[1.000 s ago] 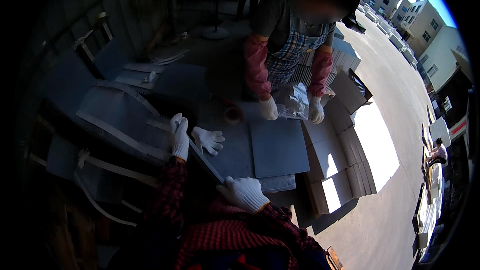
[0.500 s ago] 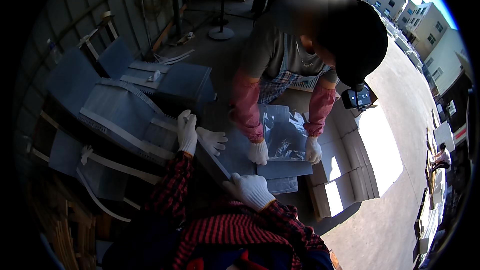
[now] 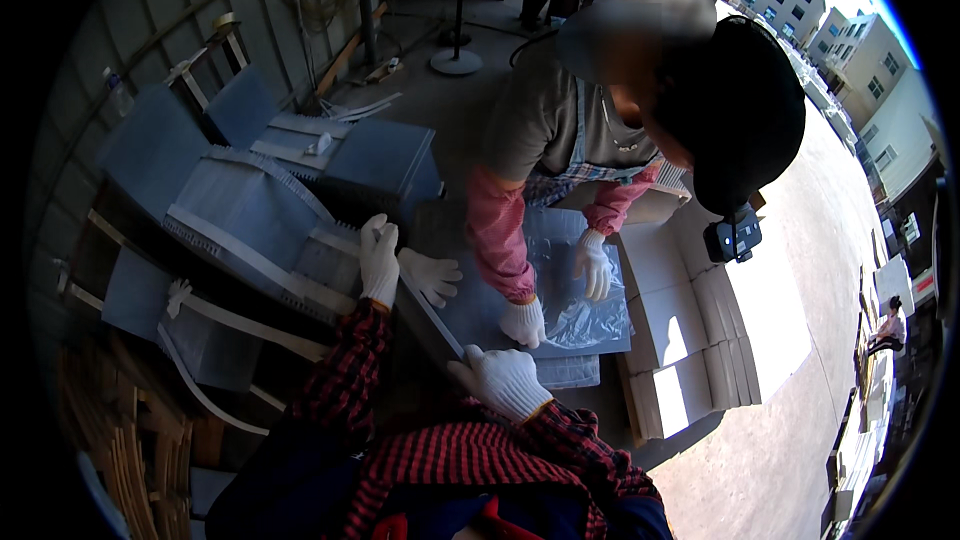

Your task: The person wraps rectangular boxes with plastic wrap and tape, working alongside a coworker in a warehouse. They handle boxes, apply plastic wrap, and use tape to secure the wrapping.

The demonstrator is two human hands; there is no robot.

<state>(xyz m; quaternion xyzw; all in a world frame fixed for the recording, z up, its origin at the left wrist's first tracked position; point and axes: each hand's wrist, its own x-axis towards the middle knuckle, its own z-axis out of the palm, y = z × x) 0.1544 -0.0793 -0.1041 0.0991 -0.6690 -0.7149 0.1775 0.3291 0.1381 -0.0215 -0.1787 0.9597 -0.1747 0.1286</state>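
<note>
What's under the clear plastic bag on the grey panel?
The clear plastic bag lies on the grey panel, pressed flat by the co-worker's gloved hands. Below the panel another sheet's edge shows; anything beneath is hidden.

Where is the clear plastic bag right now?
In the head view, right of centre, the clear plastic bag lies on the grey panel, under the co-worker's gloved hands, beside the white cartons.

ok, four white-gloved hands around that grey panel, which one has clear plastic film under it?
The co-worker's hand on the far side, at the pink-sleeved arm nearer the cardboard boxes. It presses on the clear film; the wearer's left hand and right hand grip the grey panel edge.
</note>
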